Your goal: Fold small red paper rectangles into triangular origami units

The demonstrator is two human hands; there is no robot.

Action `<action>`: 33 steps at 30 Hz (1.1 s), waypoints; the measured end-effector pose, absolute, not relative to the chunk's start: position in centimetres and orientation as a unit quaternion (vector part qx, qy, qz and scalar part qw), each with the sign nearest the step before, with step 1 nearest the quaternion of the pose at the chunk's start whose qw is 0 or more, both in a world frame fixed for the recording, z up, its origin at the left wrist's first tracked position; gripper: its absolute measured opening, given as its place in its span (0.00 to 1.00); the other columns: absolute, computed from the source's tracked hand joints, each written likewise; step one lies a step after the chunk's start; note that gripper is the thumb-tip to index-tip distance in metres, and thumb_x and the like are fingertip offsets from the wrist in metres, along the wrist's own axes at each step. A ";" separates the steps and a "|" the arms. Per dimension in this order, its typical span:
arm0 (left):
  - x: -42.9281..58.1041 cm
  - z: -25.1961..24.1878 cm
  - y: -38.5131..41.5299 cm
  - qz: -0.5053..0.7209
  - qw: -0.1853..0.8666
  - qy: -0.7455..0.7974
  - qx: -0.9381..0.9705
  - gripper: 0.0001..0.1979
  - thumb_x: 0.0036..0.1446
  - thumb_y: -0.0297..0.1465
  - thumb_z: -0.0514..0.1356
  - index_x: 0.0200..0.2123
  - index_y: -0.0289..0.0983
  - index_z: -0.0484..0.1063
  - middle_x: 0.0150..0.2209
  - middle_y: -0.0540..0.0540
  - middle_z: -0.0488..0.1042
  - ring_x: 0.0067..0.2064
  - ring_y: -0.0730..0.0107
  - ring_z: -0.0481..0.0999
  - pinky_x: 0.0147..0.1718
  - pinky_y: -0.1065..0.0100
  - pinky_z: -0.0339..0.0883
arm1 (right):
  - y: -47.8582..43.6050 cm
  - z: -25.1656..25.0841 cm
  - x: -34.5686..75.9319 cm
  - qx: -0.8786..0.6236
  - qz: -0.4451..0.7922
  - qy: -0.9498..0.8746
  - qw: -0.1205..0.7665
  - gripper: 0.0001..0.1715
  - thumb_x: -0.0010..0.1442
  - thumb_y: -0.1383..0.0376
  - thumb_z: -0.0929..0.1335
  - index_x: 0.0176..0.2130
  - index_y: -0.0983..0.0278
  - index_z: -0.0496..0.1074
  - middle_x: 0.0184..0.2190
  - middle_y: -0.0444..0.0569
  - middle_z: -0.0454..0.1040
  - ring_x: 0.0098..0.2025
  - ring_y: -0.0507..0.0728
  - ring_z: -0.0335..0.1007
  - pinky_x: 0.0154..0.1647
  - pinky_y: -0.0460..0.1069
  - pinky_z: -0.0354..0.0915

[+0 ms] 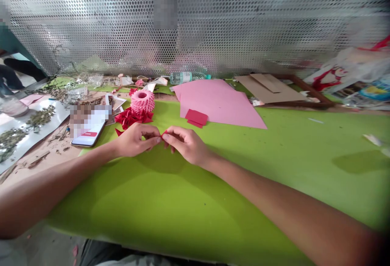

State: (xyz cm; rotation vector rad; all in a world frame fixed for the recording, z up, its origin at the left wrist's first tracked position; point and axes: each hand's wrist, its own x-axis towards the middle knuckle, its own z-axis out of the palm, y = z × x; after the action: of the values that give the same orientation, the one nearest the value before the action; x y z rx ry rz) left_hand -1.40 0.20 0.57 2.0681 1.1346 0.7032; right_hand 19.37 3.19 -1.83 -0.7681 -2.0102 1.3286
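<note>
Between my two hands is a small piece of red paper (164,133), mostly covered by the fingers. My left hand (137,139) pinches its left side with thumb and forefinger. From the other side my right hand (187,143) grips it, the thumb on top. Just behind my left hand lies a heap of folded red paper pieces (131,117). A round pink folded-paper model (142,101) with a hole in its top stands by the heap. Behind my right hand, a few small red paper rectangles (197,117) overlap the edge of large pink paper sheets (213,99).
A phone (91,126) with its screen lit lies left of the heap, near dried plants (41,117). Along the perforated metal panel (213,26) are a plastic bottle (185,77) and brown cardboard (271,87). Plastic bags (359,71) sit at the right on the green tabletop (274,152).
</note>
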 end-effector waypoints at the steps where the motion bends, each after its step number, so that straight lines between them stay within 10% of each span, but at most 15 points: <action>1: -1.4 0.6 0.2 0.266 0.336 0.433 0.793 0.14 0.63 0.35 0.57 0.31 0.32 0.75 0.22 0.51 0.71 0.23 0.76 0.68 0.24 0.75 0.60 | 3.2 -1.8 19.4 -0.291 0.496 -0.759 0.306 0.15 0.66 0.56 0.65 0.34 0.64 0.71 0.28 0.45 0.74 0.26 0.52 0.70 0.27 0.47 0.65; 33: -1.3 0.1 0.4 0.292 0.296 0.442 0.795 0.17 0.64 0.38 0.57 0.27 0.34 0.71 0.22 0.51 0.70 0.23 0.76 0.67 0.23 0.75 0.59 | 3.4 -2.0 19.6 -0.312 0.448 -0.778 0.312 0.18 0.68 0.53 0.63 0.33 0.63 0.68 0.26 0.46 0.74 0.23 0.51 0.67 0.24 0.46 0.61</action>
State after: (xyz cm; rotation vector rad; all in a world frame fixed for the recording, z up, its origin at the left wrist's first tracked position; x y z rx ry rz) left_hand -1.34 0.40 0.14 2.1149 1.1750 0.7778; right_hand 19.57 3.35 -1.99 -0.8236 -2.0521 1.1814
